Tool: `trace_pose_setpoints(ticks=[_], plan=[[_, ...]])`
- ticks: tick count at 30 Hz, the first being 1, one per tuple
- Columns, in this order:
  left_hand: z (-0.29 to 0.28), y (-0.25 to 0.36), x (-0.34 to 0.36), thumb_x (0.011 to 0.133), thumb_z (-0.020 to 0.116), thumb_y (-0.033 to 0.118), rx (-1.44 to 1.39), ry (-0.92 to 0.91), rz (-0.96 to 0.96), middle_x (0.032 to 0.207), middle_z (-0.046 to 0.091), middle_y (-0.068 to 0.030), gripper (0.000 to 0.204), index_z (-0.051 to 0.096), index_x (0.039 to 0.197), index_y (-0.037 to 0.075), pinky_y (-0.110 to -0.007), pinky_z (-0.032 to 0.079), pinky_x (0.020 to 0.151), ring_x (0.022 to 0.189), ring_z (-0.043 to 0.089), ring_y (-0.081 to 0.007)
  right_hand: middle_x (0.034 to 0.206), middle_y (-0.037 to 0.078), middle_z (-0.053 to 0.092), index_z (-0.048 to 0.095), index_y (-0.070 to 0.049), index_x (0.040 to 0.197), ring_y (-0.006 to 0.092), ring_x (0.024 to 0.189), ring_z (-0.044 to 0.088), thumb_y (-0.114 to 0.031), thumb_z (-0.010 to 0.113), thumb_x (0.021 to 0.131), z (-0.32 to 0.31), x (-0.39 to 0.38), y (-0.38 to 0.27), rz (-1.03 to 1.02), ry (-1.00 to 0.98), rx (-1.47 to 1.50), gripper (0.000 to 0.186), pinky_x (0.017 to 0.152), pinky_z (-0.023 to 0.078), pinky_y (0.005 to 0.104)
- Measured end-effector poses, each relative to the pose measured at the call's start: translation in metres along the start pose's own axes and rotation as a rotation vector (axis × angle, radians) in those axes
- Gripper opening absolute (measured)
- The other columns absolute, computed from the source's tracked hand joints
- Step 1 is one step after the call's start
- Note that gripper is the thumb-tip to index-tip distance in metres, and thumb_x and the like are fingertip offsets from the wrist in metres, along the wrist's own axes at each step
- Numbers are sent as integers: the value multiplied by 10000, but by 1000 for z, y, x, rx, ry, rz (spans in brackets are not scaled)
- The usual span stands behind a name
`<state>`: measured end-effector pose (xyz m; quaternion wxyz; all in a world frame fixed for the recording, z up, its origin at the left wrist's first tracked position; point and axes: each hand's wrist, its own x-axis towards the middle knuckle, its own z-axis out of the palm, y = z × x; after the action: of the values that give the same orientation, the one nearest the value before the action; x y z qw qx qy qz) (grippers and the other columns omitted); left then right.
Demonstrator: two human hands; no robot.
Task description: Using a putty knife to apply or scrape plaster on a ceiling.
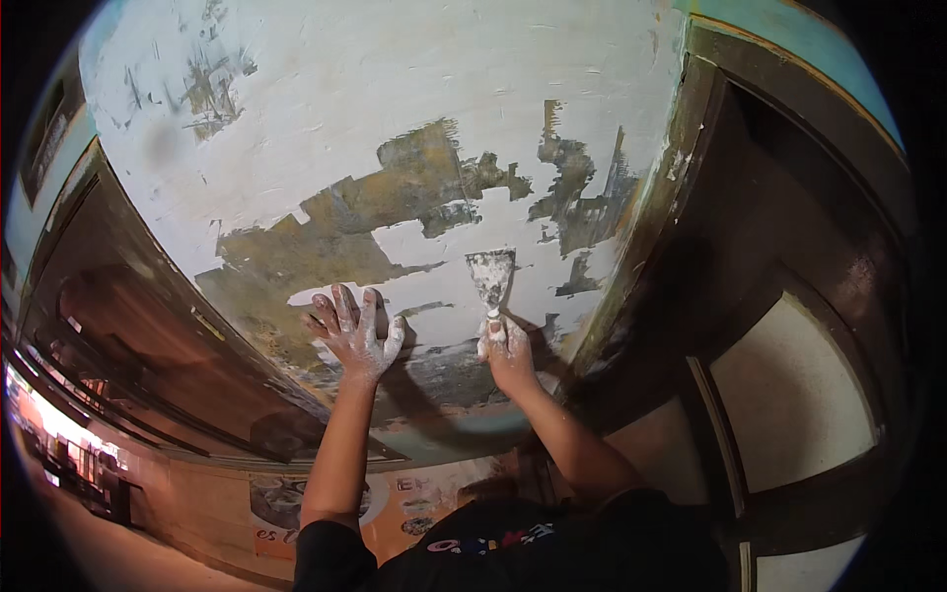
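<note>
My right hand (507, 353) is wrapped round the handle of a putty knife (491, 274), its wide blade pointing up and lying against the wall (326, 109). White paste smears the blade and my fingers. To the left, my left hand (357, 333) is spread with fingers apart, at the wall's surface and coated in white powder; whether the palm presses on it cannot be seen. White filler covers much of the wall. Bare grey-green patches (345, 222) with ragged edges show above and around both hands.
Dark wooden door frames border the wall, with a brown door (138, 316) on the left and a dark door with pale panels (794, 395) on the right. Below the wall lies a printed sheet (395, 513) on the floor. Bright light enters at the far left.
</note>
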<state>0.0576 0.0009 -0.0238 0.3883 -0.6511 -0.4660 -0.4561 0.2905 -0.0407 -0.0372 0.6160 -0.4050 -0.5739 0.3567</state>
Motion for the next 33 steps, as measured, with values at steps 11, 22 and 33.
trace_pose_setpoints(ticks=[11,22,33], plan=[[-1,-4,-10,685,679,442,28,-77,-44,1486,219,-177,671,509,1292,212,-631,-31,1049,1382,60,-431,542,33,449,476,-49,742,134,504,456,-287,371,967,-18,-13,17,72,19,-60,343,507,375,303],[4,-4,-11,661,699,423,12,-22,-16,1482,218,-196,687,515,1286,207,-627,-19,1051,1383,71,-424,577,20,465,464,-39,731,137,536,462,-320,381,969,-44,-11,38,32,-13,-149,376,527,379,310],[2,-2,-8,673,692,385,53,-35,14,1467,216,-242,710,480,1309,154,-643,40,1040,1372,73,-455,569,10,465,476,-54,706,126,535,455,-283,395,966,-63,-24,54,118,-1,-41,356,521,361,301]])
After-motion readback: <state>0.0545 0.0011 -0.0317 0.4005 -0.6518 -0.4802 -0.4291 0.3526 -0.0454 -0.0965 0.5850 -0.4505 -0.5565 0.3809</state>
